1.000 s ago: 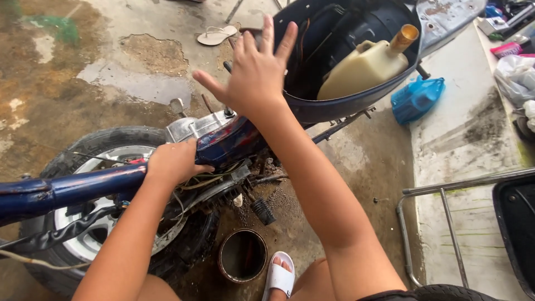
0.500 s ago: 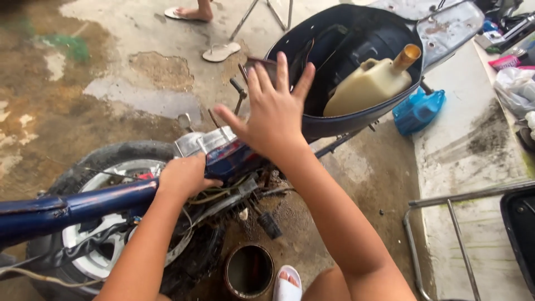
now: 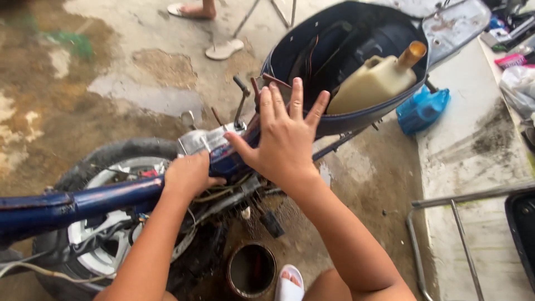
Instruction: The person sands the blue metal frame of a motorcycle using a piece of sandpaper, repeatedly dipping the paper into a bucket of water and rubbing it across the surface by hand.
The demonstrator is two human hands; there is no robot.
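The left hand (image 3: 189, 175) is closing around the blue frame tube (image 3: 100, 202) of a stripped-down motorbike at centre left of the frame, fingers curled over the top and gripping it just beside the silver engine part (image 3: 202, 139). The right hand (image 3: 287, 139) is hanging in mid-frame with palm flat and all five fingers spread wide, holding nothing, hovering in front of the dark blue seat tub (image 3: 356, 120) that is tilting up toward the upper right. Inside that tub a cream plastic tank (image 3: 374, 83) with an amber cap is lying at a slant. Below the left hand, the rear wheel (image 3: 103, 245) with its silver rim is sitting in the lower left, loose cables trailing across it. A rusty round can (image 3: 252, 270) is standing on the wet concrete floor (image 3: 117, 83) at bottom centre, right beside a white sandal (image 3: 291, 284). A blue plastic container (image 3: 422, 108) is lying at the right, just beside the concrete step.
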